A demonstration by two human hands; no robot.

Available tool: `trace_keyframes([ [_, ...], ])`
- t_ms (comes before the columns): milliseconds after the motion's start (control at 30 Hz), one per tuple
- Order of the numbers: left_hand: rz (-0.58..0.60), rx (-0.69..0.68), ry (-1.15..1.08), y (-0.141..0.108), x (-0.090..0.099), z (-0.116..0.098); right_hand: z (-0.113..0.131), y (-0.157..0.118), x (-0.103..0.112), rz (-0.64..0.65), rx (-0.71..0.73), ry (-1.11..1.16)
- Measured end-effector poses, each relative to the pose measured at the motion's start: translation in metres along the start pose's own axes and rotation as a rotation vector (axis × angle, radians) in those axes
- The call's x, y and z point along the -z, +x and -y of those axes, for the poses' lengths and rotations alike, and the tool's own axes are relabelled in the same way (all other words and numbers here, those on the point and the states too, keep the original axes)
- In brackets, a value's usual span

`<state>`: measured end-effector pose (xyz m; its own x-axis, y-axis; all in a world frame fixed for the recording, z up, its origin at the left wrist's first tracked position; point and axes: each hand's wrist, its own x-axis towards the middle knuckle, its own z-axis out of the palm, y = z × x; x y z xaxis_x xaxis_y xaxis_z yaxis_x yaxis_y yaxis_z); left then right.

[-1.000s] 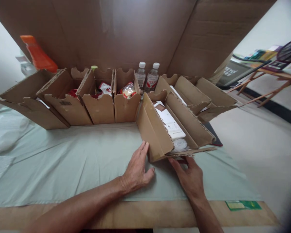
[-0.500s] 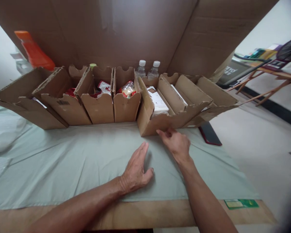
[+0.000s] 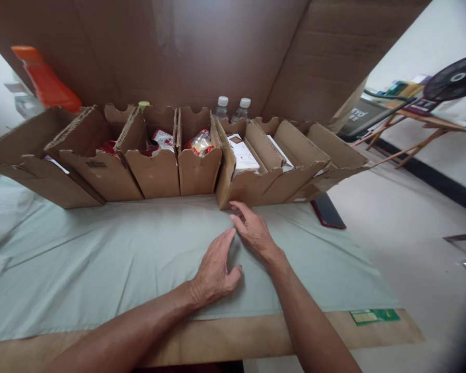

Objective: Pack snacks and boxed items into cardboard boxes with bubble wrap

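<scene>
Cardboard bin [image 3: 244, 187] extends lengthwise away beyond the nearer right hand [image 3: 255, 232], loosely curled, empty; left hand [image 3: 215, 267], thumb spread, empty.

Orange bottle [image 3: 48, 83]: 10 o'clock, leaning left, orange cap.
Clear bottles [image 3: 242, 111]: pair, 12 o'clock, white caps, lower parts hidden.
Cardboard panel [image 3: 194, 52]: tall backdrop, spans 10 to 1 o'clock.
Fan [image 3: 456, 79]: 2 o'clock, dark, on wooden stand [image 3: 437, 120] with slanting legs.
Dark slab [image 3: 328, 211]: 3 o'clock, flat, reddish edge.
Green packet [image 3: 375, 316]: 4 o'clock, lying flat on bare wood strip [image 3: 194, 344].
Translucent plastic [image 3: 5, 217]: 9 o'clock, crumpled.
</scene>
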<state>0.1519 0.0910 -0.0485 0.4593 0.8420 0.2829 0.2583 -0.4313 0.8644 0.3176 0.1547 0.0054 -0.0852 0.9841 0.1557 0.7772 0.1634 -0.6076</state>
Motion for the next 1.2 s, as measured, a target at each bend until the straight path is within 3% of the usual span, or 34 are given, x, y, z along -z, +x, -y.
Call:
trace_keyframes([
  [200,0.007,0.02,-0.002,0.0,0.0,0.001,-0.008,0.009,-0.001,-0.004,0.006,0.04],
  [433,0.004,0.03,-0.018,-0.001,-0.002,0.003,-0.006,0.002,0.003,-0.072,-0.006,0.07],
  [567,0.009,0.04,-0.054,0.002,-0.001,-0.001,0.024,0.002,0.019,-0.151,0.026,0.088],
  [700,0.023,0.162,-0.166,0.0,0.006,-0.015,0.083,0.032,0.034,-0.201,0.181,0.072],
  [767,0.056,0.231,-0.229,-0.012,0.011,-0.023,0.112,0.058,0.035,-0.163,0.221,-0.021],
  [833,0.091,0.258,-0.265,-0.035,0.015,-0.028,0.135,0.085,0.03,-0.092,0.171,-0.169],
  [1000,0.096,0.112,-0.239,-0.107,0.026,-0.021,0.156,0.125,0.01,-0.032,0.025,-0.363],
  [1100,0.012,0.096,-0.251,-0.131,0.032,-0.017,0.156,0.115,0.006,-0.048,0.018,-0.384],
  [1200,-0.098,0.152,-0.312,-0.135,0.037,-0.019,0.156,0.074,0.009,-0.054,0.029,-0.392],
])
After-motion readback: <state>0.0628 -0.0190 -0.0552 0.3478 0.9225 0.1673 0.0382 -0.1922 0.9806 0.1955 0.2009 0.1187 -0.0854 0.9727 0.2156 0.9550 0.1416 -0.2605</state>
